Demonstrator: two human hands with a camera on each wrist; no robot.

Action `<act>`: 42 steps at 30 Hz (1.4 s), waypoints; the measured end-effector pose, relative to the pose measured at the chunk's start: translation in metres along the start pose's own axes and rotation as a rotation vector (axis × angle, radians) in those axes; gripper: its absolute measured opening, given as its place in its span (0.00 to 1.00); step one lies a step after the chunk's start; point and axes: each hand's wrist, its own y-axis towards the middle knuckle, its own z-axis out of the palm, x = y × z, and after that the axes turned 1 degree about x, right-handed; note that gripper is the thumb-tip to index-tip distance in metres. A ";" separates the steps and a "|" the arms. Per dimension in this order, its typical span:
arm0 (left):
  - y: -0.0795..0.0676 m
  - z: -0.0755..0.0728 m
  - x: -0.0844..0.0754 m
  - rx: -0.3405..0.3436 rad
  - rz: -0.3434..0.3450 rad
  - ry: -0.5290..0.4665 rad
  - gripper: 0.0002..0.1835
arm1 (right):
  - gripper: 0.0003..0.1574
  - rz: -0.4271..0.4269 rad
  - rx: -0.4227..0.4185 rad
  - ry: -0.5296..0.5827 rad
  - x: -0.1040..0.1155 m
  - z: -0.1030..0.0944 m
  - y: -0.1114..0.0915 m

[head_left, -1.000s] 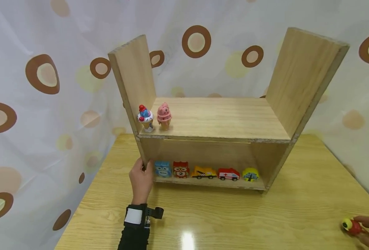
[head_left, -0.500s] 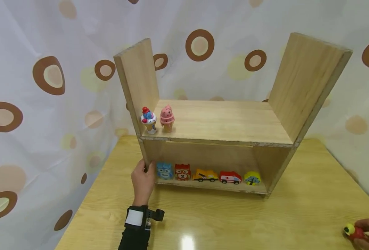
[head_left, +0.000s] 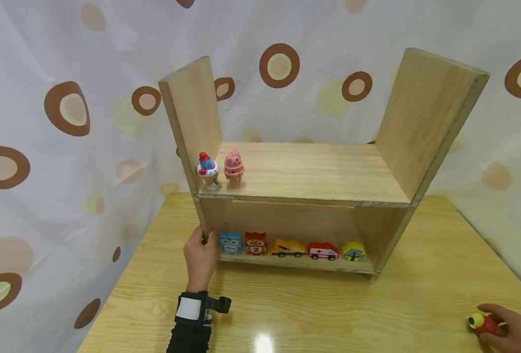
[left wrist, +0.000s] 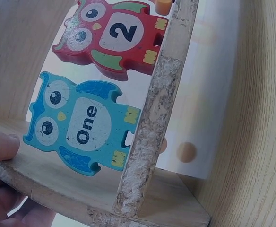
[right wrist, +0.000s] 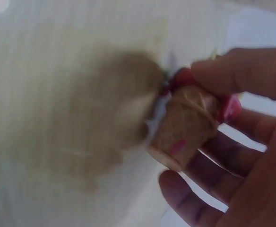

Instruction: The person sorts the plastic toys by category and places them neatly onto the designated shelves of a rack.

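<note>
My left hand (head_left: 200,260) grips the lower left side panel of a two-tier wooden shelf (head_left: 313,171). In the left wrist view the thumb (left wrist: 1,145) lies on the panel's inner face, close to a blue owl block (left wrist: 88,125) marked "One". At the far right, over the table, my right hand (head_left: 518,333) holds a toy ice cream cone (head_left: 486,325) with a red and yellow top. The right wrist view shows its tan waffle cone (right wrist: 183,130) between thumb and fingers. Two toy ice creams, one multicoloured (head_left: 209,171) and one pink (head_left: 234,169), stand at the upper shelf's left end.
Along the lower shelf stand a red owl block (head_left: 256,244) marked "2", a yellow truck (head_left: 288,248), a red and white ambulance (head_left: 323,251) and a yellow tree block (head_left: 353,251). The wooden table (head_left: 331,304) extends around the shelf; a patterned cloth (head_left: 110,49) hangs behind.
My right hand has come further into view from the right, carrying the toy ice cream cone slightly leftward. The left hand keeps its grip on the panel. The head view has shifted a little.
</note>
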 end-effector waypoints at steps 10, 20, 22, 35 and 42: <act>0.003 0.000 0.000 0.003 -0.021 -0.012 0.12 | 0.32 -0.209 -0.174 -0.017 0.105 -0.013 0.009; 0.004 -0.001 -0.002 0.026 -0.036 -0.026 0.12 | 0.31 -0.675 -0.342 0.069 0.210 -0.017 0.016; 0.003 0.000 -0.001 0.029 -0.030 -0.031 0.12 | 0.33 -0.722 -0.397 0.064 0.227 -0.021 0.016; 0.007 0.000 -0.002 0.015 -0.025 -0.029 0.11 | 0.35 -0.937 -0.513 0.182 0.334 -0.074 0.023; 0.002 -0.002 -0.003 0.019 -0.014 -0.008 0.11 | 0.28 -0.893 -0.531 0.304 0.372 -0.092 0.046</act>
